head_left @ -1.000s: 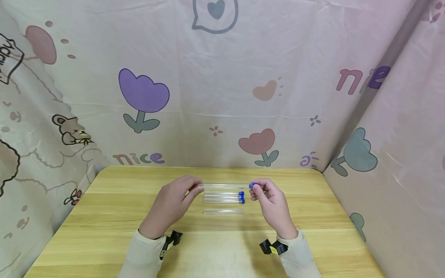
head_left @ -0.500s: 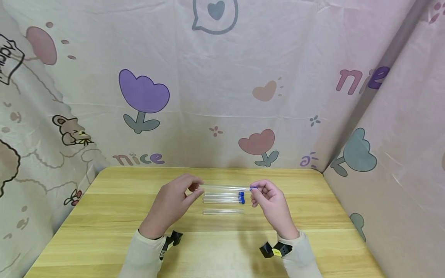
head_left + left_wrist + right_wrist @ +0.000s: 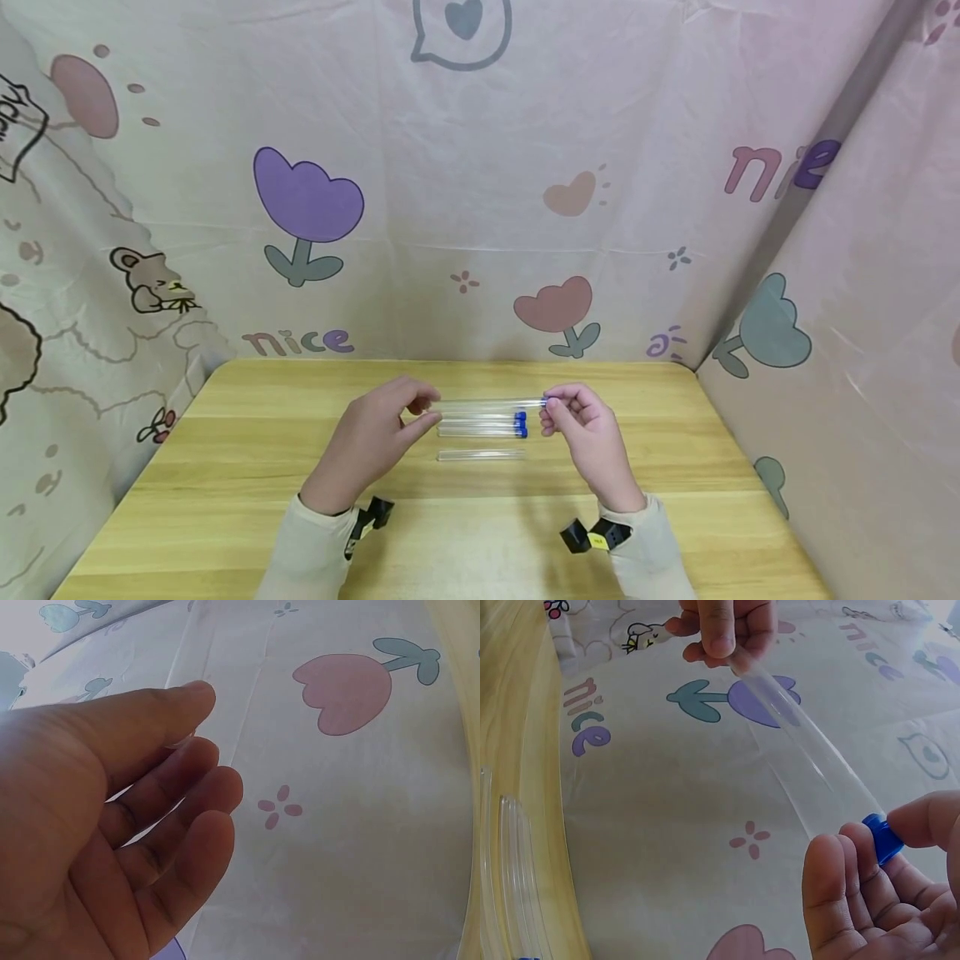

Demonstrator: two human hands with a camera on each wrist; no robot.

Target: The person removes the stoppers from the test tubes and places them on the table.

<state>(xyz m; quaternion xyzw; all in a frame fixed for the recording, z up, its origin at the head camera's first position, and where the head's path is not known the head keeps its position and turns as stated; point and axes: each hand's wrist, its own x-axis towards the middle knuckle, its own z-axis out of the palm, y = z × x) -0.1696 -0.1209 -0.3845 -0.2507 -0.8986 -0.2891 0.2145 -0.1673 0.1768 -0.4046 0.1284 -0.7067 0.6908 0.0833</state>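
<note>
A clear tube (image 3: 491, 405) is held level above the table between both hands. My left hand (image 3: 378, 437) pinches its left end between thumb and fingers; in the left wrist view that hand (image 3: 142, 802) hides most of the tube. My right hand (image 3: 592, 437) pinches the blue cap at the other end. The right wrist view shows the blue cap (image 3: 883, 838) on the end of the tube (image 3: 810, 742), between thumb and fingers. Below the held tube, a few tubes with blue caps (image 3: 521, 426) lie side by side. Nearer the front lies a tube without a cap (image 3: 480, 456).
The wooden table (image 3: 465, 542) reaches back to a printed curtain (image 3: 450, 208) with flowers and letters. More curtain hangs along the left and right sides. A small black device (image 3: 596, 536) sits on each wrist.
The blue cap was slightly apart from the tube one second ago; now it meets the tube's end. The right hand has moved only slightly, and the left hand stays nearly in place.
</note>
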